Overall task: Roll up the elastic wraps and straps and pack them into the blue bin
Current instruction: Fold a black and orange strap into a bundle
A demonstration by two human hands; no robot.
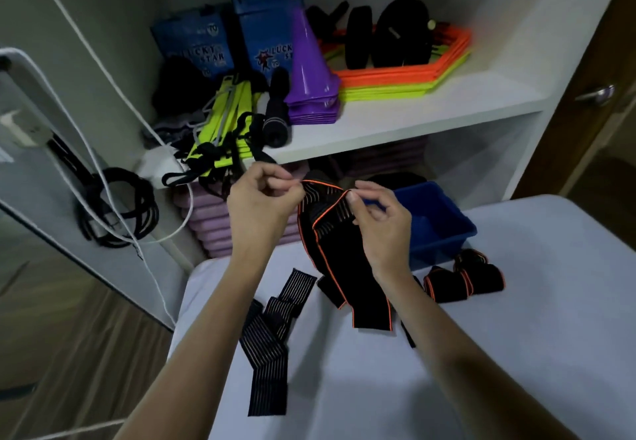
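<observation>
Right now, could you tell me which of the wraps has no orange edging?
The striped wrap lying flat by the left forearm: thin pale stripes, no orange. The held wrap and the rolled wraps are all orange-edged.

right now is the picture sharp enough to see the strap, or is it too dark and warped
Head view: dim, soft light, slightly blurred throughout; the orange-edged strap pinched between left hand and right hand is readable. Head view edges: wide-angle bending curves the shelf and walls; no glare.

Two rolled orange-edged wraps (464, 279), one unrolled orange-edged wrap (347, 267), one striped strap (272, 343), one blue bin (437, 219)
</observation>
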